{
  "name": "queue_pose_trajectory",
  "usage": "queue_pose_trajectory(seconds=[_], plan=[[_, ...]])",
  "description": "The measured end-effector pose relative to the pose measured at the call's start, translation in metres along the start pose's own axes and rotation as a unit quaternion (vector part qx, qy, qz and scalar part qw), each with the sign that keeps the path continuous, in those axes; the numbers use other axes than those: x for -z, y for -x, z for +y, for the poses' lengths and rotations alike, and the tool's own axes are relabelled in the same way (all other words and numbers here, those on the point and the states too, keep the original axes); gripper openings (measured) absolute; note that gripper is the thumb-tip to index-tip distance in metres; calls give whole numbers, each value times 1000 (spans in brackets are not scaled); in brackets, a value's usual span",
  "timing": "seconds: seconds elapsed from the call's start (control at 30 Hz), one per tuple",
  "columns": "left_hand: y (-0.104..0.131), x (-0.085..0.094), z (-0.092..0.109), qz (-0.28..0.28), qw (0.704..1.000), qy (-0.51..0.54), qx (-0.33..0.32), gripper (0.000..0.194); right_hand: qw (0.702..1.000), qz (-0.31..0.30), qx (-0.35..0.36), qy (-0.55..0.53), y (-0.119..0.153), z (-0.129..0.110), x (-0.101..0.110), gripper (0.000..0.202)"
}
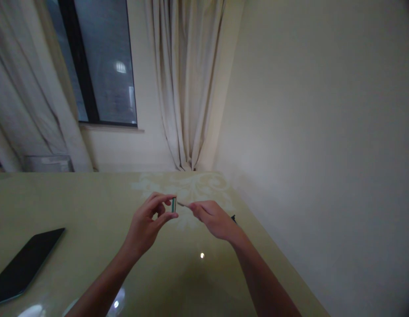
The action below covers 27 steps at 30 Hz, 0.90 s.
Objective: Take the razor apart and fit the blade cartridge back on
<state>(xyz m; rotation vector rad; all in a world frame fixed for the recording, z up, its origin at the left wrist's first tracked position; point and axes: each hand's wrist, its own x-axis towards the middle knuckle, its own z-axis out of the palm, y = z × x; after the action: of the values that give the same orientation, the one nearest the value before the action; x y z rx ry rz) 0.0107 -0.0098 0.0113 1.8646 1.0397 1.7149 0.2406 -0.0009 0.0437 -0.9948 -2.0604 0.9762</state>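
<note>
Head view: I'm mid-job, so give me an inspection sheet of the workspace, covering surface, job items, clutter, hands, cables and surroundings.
Surface: table, glossy, pale scroll pattern, light reflections.
Job items: small box and thin stick, both held above the table; the stick's tip points at the box, seemingly just apart.
Clutter: black flat item at left; small dark object partly hidden behind the right wrist.
Hands: left hand pinches the box; right hand grips the stick.
Cables: nothing seen.
Surroundings: window, curtains, bare wall at right.
</note>
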Motion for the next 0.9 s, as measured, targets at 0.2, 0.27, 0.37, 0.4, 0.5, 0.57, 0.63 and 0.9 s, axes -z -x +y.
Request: queue_pose_trajectory(seconds=[0.2,0.27,0.37,0.4,0.5,0.57,0.63,0.9], plan=[[0,0,6,-3,1000,1,-17,33,998,-45,16,-28,5,-8,0,61],[0,1,5,0,1000,-6,-16,32,999,-34,24,-5,5,-9,0,59],[0,2,1,0,1000,-7,-12,31,999,-25,23,-7,3,-7,1,59],[0,2,0,-1,1000,-4,-12,31,999,-30,23,-19,3,-6,0,59],[0,1,-2,-2,1000,5,-14,32,997,-56,19,-41,1,-5,-1,60],[0,1,-2,2,1000,2,-15,33,998,-52,14,-18,0,-4,0,61],[0,1,-1,0,1000,-3,-17,32,1000,-28,9,0,-2,-3,0,62],[0,1,6,-3,1000,-21,-24,26,1000,20,9,-10,-5,1,3,64]])
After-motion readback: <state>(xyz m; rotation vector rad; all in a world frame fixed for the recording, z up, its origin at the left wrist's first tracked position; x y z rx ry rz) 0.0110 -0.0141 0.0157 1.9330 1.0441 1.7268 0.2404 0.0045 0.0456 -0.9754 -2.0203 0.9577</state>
